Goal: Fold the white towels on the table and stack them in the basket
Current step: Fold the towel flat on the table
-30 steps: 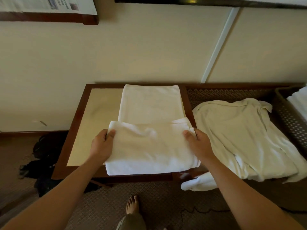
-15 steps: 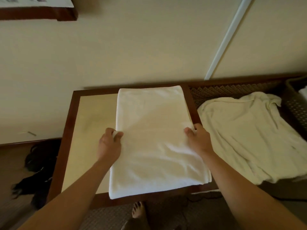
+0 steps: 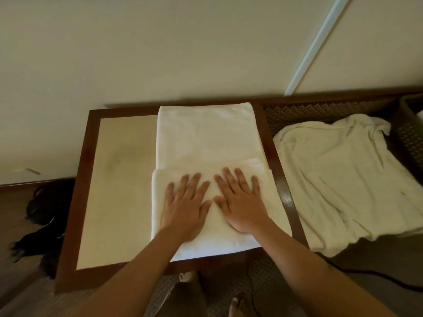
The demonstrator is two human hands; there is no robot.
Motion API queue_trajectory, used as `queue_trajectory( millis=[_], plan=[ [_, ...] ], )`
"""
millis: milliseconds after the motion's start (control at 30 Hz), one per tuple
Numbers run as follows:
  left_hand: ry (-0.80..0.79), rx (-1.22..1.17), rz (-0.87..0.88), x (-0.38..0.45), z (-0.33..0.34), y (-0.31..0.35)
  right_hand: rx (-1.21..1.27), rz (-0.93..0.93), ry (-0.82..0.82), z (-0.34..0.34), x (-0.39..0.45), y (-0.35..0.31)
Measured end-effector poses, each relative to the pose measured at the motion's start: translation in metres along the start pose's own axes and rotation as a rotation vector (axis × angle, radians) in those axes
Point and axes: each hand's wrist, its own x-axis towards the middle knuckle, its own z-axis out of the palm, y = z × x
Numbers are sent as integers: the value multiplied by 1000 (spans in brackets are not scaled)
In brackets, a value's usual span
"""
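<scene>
The towel [image 3: 206,143] lies on the right half of the table [image 3: 119,191], its long axis running from the near edge toward the wall, the far short edge squared up against the table's back rim. Its near end is doubled back over itself, so we see a thicker folded band across the front and a single flatter stretch beyond it. The fold's edge runs crosswise, left to right.

We have both hands flat on that folded band. Our left hand [image 3: 185,207] presses down with fingers straight and spread, gripping nothing; our right hand [image 3: 240,204] lies just beside it in the same way, palm down, fingers splayed, thumbs nearly meeting in the middle.

Counting: one towel on the table, two hands on it. To the right of the table, well apart from our hands, one more pale cloth [image 3: 343,179] lies spread and rumpled on a lower surface. At the far right edge we see part of one dark woven basket [image 3: 409,133], with a sliver of white inside it that we cannot identify.
</scene>
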Motion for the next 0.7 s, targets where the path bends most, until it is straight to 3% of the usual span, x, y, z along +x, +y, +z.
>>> queue_trajectory(
  millis=[133, 233, 300, 400, 467, 533, 700],
  plan=[
    [18, 36, -134, -9, 8, -40, -42, 200, -1, -9, -1, 57],
    [-12, 2, -377, -12, 1, -59, -63, 411, -69, -23, -7, 89],
    [-27, 13, -520, -14, -9, -57, -73, 494, -32, -27, -9, 87],
    [86, -1, -453, -29, -20, -21, -58, 342, 186, -28, -24, 53],
    [57, -51, -209, -45, -16, 11, -31, 73, 143, -20, -41, 26],
    [-12, -45, -63, -63, -1, 24, -64, -77, 22, -3, -59, 15],
    [-55, 7, -221, -104, 19, -23, -103, 5, -29, 14, -91, 67]
  ],
)
